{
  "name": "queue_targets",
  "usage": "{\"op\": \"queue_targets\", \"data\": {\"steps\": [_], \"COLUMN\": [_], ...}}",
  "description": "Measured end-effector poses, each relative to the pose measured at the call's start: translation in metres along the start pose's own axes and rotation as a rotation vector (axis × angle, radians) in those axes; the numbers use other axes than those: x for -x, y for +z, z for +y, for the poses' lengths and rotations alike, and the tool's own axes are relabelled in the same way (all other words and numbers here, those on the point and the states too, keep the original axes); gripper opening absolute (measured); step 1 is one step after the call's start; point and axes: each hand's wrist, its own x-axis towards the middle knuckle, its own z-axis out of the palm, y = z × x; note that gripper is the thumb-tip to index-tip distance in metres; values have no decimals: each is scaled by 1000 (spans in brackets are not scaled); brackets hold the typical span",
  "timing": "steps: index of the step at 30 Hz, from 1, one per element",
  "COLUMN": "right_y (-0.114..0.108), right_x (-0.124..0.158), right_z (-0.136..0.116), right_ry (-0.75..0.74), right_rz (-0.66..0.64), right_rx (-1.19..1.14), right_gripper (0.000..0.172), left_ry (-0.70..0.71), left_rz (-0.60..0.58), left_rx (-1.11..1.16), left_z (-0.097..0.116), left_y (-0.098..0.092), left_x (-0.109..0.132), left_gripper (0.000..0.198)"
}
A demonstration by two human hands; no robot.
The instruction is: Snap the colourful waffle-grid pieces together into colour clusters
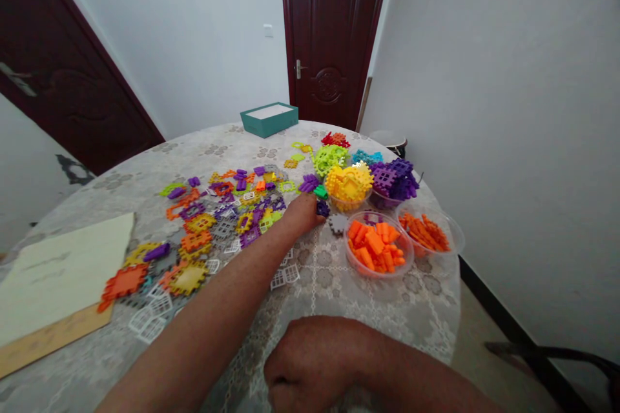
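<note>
My left hand (305,211) reaches over the table beside a dark purple piece (322,208), its fingers bent and mostly hidden, so a hold cannot be made out. Just beyond it lie a green piece (320,191) and purple pieces (309,183). Near the front edge my right hand (314,361) is curled into a fist, with any contents hidden. To the right, one clear bowl holds orange blocks (375,246) and another holds flat orange pieces (425,232). Yellow pieces (349,186) and purple pieces (394,179) fill two more bowls.
Mixed coloured pieces (198,222) spread over the left and middle of the table (416,319). A green box (270,120) stands at the back. A pale board (68,271) lies at the left. White window pieces (285,276) lie near my left forearm.
</note>
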Motion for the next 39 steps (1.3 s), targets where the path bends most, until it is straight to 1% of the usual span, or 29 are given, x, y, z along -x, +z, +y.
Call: {"op": "queue_targets", "data": {"steps": [8,13,17,23,28,32,34,36,37,39], "right_y": [2,1,1,-1,-1,0,1,3,3,1], "right_x": [1,1,1,0,0,1,0,1,1,5], "right_z": [1,1,1,2,4,5,7,10,11,16], "right_ry": [0,-34,-11,-21,-34,-29,-31,-42,-45,-45], "right_rz": [7,32,11,-9,-13,-7,-7,-3,-4,-36], "right_rx": [-4,-3,-17,-13,-23,-55,-89,-121,-143,-230], "right_gripper": [21,24,24,25,26,21,19,17,15,12], "left_ry": [-14,-28,-32,-49,-59,-40,-24,-21,-31,-22], "left_rz": [12,28,27,26,35,56,72,103,121,239], "left_rx": [20,37,55,67,86,122,141,170,184,305], "left_z": [3,3,6,13,16,10,3,-5,-9,-17], "left_y": [4,8,6,5,5,2,-4,-14,-21,-37], "left_x": [-2,-2,1,3,3,6,15,33,47,83], "left_gripper": [50,51,52,46,48,57,63,66,64,53]}}
